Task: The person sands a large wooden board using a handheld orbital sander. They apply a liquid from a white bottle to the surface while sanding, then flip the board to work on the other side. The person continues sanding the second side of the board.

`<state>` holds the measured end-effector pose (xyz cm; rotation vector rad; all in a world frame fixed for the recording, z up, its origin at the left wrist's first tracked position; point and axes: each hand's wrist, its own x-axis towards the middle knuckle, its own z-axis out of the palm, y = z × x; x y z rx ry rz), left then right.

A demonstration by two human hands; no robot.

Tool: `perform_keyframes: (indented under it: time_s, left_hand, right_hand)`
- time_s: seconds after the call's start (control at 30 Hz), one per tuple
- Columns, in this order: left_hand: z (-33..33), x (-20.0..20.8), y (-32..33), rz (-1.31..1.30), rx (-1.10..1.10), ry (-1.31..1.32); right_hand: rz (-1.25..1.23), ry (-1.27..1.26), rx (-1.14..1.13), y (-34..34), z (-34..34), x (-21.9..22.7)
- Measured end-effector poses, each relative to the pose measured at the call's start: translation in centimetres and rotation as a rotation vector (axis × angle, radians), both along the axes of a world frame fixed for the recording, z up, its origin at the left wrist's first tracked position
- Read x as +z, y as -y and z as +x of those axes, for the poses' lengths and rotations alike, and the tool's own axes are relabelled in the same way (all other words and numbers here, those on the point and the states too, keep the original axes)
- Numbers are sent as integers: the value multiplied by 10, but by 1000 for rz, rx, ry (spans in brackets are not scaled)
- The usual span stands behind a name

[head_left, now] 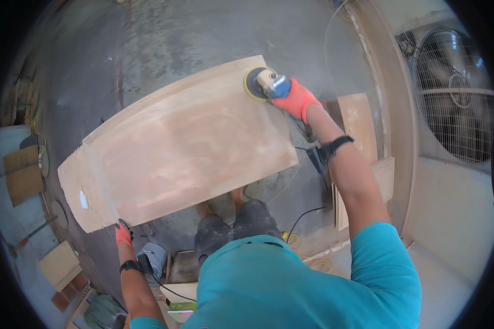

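A large pale wooden panel [197,148] lies in front of me, with whitish smears on its face and one curved far edge. My right hand [298,100], in a coral-pink glove, is closed around a round-disc power sander [268,82]. The sander's disc rests at the panel's far right corner, slightly tilted. My left hand [124,233], also gloved, grips the near left edge of the panel; its fingers are partly hidden beneath. A small white object [83,199] sits on the panel's left end, upon a lighter strip of wood.
A large caged fan [454,93] stands at the right wall. Wooden boards [359,126] lean below my right arm. A grey bucket [152,257] stands near my left forearm. A black cable [304,216] runs across the floor. More boards and cardboard [23,172] lie at the left.
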<state>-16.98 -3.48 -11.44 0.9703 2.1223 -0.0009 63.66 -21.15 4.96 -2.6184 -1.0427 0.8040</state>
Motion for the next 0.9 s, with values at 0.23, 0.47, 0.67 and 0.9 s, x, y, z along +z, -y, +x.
perform_keyframes:
  time_s: [0.23,0.47,0.67,0.9]
  left_hand:
    - [-8,30,-5,-104,-78,16]
    - [-15,29,-18,-148,-145,114]
    - [-8,32,-24,-119,-219,267]
    - [-37,-2,-32,-96,-454,416]
  right_hand:
    - [-19,-90,-162,137,-82,-5]
    - [-31,-118,-323,181,-176,-3]
    - [-49,-143,-325,139,-278,8]
    - [-98,-163,-197,59,-417,23]
